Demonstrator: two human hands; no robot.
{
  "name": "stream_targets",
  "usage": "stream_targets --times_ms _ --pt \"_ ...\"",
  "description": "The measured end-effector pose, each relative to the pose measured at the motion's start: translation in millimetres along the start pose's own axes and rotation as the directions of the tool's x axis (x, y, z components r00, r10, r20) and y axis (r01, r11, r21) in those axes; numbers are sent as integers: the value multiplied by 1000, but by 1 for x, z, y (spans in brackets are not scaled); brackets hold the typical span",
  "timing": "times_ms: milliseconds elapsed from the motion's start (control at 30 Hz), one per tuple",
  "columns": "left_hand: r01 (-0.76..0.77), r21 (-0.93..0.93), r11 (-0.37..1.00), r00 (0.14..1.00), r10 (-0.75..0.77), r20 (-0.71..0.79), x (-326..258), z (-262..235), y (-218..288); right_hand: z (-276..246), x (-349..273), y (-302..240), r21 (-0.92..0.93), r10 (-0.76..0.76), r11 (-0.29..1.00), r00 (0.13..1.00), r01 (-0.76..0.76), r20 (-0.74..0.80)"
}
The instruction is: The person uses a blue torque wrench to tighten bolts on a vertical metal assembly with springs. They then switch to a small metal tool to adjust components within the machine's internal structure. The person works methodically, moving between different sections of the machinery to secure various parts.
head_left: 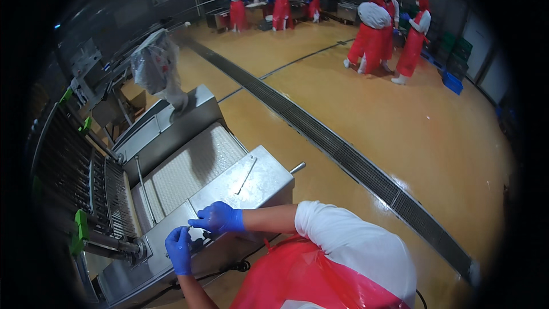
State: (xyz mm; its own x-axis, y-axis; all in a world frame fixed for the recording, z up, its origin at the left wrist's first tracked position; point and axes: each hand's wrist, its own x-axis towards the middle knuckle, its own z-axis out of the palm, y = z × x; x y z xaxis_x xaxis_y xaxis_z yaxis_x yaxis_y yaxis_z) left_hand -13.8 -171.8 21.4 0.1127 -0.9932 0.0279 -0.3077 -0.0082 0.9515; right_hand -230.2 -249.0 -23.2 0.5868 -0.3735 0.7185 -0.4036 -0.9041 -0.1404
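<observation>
My left hand (179, 250), in a blue glove, is over the near side panel (229, 189) of a stainless steel machine, its fingers bent and drawn together. Close by, my right hand (217, 217), also gloved in blue, is curled with its fingertips pointing toward the left one. Whatever the fingers pinch is too small or hidden to name. Just below the right hand, a small black and white patch (198, 239) shows on the panel. Farther along the same metal top lies a thin L-shaped rod, like a hex key (246, 175).
A white conveyor belt (189, 166) runs beside the panel toward rows of metal needles or rods (108, 194). Green clamps (80, 229) stick up there. A plastic-wrapped box (155, 63) stands beyond. A floor drain (320, 131) crosses the floor; several people in red aprons stand far off.
</observation>
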Motion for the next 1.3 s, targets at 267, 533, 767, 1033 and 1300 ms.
stream_targets --times_ms 267,533,767,1033,1300 --pt "22 -106 994 1000 -20 20 14 10 -6 0 0 0 -126 2 992 1000 -6 -29" --pt "-215 364 906 949 282 -142 23 0 -15 -26 -4 -5 -55 149 987 989 -149 10" --pt "-343 775 530 928 318 193 19 14 5 -63 -28 -40 229 547 821 835 -523 -58" --pt "-452 384 805 890 379 254 -41 35 75 -128 -80 -94 583 682 569 729 -581 62" --pt "-425 24 905 823 375 427 -173 104 108 -182 -141 -163 585 613 568 772 -579 170"
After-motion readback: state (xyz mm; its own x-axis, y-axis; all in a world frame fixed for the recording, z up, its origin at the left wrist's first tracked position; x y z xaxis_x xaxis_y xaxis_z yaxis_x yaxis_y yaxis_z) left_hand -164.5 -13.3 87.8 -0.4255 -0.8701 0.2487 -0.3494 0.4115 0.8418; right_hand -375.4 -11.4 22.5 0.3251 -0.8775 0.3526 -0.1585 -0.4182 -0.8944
